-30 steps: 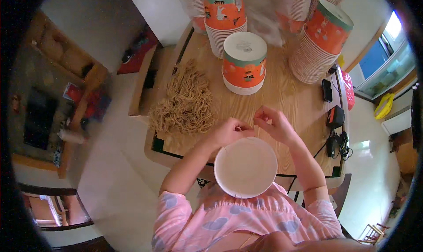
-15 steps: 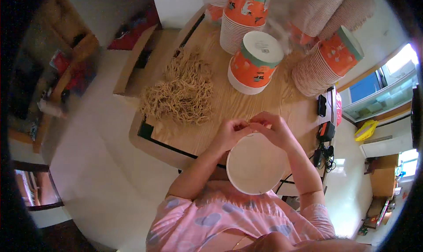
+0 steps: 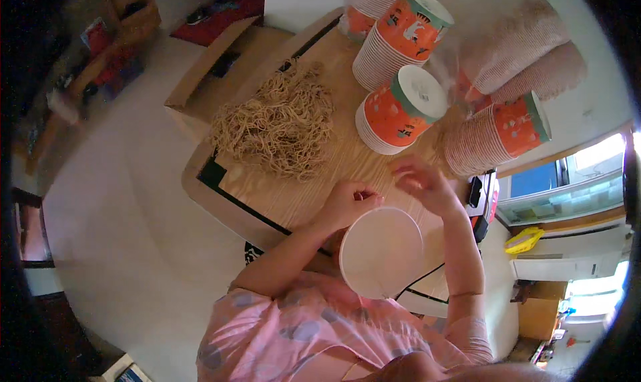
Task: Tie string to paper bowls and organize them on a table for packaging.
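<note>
A round paper tub [image 3: 382, 255] with a pale inside is close to my chest, its mouth turned up toward me. My left hand [image 3: 348, 203] is closed in a pinch at the tub's far rim; what lies between the fingertips is too small to make out. Off the rim, to the right, my right hand [image 3: 424, 185] is open with its fingers apart and slightly blurred; nothing shows in it. Beyond my left hand lies a loose heap of tan string loops [image 3: 277, 125] on the wooden table [image 3: 264, 205].
Past my right hand, a short stack of orange paper tubs [image 3: 394, 118] stands upside down. Taller tub stacks [image 3: 400, 41] are behind it, with another tilted stack [image 3: 497, 135] at the right. Plastic-wrapped stacks [image 3: 514, 48] lie farther back. An open cardboard box [image 3: 207, 75] adjoins the table's left side.
My right hand has left the tub's rim, moved outward and opened. My left hand remains pinched at the rim. The whole view has turned slightly.
</note>
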